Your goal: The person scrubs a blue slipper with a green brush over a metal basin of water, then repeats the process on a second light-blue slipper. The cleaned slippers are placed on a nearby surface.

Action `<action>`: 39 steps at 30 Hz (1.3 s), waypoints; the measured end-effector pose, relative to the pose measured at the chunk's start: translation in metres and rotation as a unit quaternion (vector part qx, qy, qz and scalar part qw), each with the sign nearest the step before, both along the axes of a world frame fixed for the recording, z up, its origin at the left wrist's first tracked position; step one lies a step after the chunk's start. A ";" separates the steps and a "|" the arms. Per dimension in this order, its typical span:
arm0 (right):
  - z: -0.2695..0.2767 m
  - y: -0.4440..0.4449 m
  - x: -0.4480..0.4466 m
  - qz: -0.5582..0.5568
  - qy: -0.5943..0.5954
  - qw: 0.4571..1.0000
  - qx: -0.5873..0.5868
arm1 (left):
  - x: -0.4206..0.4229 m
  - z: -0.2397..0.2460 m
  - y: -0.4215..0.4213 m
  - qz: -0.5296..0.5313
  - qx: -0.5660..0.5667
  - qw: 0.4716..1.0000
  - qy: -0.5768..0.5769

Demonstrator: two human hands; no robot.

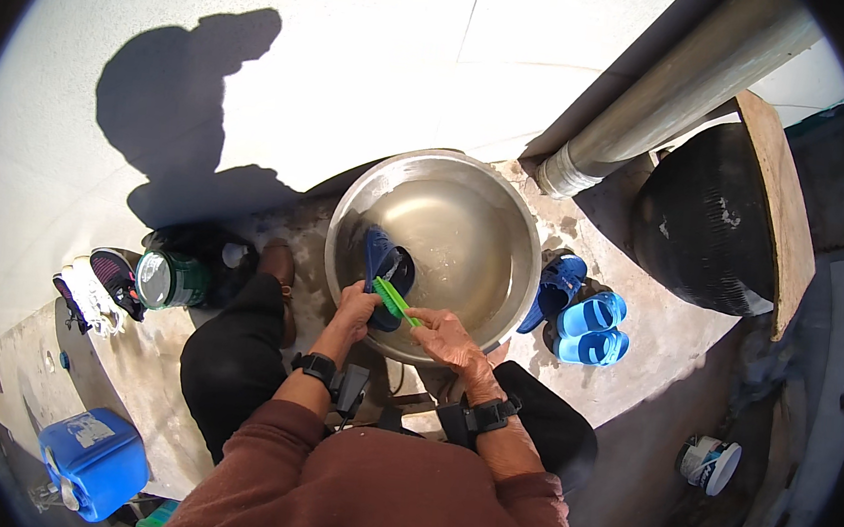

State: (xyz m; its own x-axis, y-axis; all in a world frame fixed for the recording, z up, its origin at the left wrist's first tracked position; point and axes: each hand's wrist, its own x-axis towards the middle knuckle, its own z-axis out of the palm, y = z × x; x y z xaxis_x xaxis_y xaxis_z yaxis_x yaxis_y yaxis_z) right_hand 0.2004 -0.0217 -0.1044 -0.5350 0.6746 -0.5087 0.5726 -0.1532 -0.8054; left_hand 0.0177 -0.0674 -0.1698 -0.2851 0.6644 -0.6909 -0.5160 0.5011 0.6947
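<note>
A wide metal basin (442, 161) stands before me, with cloudy water (461, 244) in it. At its near left side my left hand (355, 309) grips a dark blue slip-on shoe (376, 256) by its near end. The shoe is tilted over the basin's inner wall, its opening facing up. My right hand (445, 338) holds the handle of a bright green brush (393, 300). The brush's bristles lie against the near part of the shoe, close to my left fingers. Whether the shoe's underside touches the water is hidden.
Right of the basin are another blue shoe (557, 289) and light blue slide sandals (593, 330). A black tub (704, 220) and a pipe (632, 101) stand beyond. On my left are sneakers (106, 277), a green-sided container (172, 279) and a blue jerrycan (94, 461). The wall rises ahead.
</note>
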 end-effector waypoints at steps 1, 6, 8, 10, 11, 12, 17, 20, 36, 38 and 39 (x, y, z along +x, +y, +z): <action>0.000 -0.002 -0.003 0.041 0.022 0.999 0.011 | 0.003 0.003 0.002 -0.013 0.002 1.000 0.005; -0.039 -0.004 -0.012 -0.064 -0.040 0.984 0.159 | 0.016 0.030 0.002 -0.181 0.041 0.979 0.083; -0.050 0.002 -0.012 -0.095 -0.033 0.980 0.174 | 0.025 0.038 0.003 -0.231 0.114 0.962 0.090; -0.050 0.003 -0.012 -0.134 -0.041 0.975 0.170 | 0.020 0.042 0.006 -0.223 0.098 0.966 0.085; -0.046 0.003 -0.015 -0.123 -0.034 0.977 0.170 | 0.014 0.042 0.009 -0.214 0.096 0.968 0.085; -0.039 0.000 -0.018 -0.120 -0.008 0.979 0.166 | 0.008 0.042 0.011 -0.190 0.122 0.972 0.066; -0.003 -0.004 -0.026 0.003 0.141 0.984 0.107 | -0.013 0.032 0.016 0.002 0.096 0.995 0.007; -0.002 -0.005 -0.027 0.009 0.162 0.977 0.139 | -0.013 0.032 0.015 -0.022 0.104 0.994 0.036; 0.012 0.001 -0.029 -0.003 0.096 0.988 0.124 | -0.013 0.025 0.018 -0.072 0.129 0.986 0.079; 0.022 0.002 -0.029 -0.002 0.159 0.985 0.074 | -0.018 0.020 0.017 -0.052 0.128 0.987 0.086; 0.023 0.006 -0.026 0.011 0.131 0.989 0.061 | -0.019 0.017 0.016 -0.062 0.123 0.986 0.097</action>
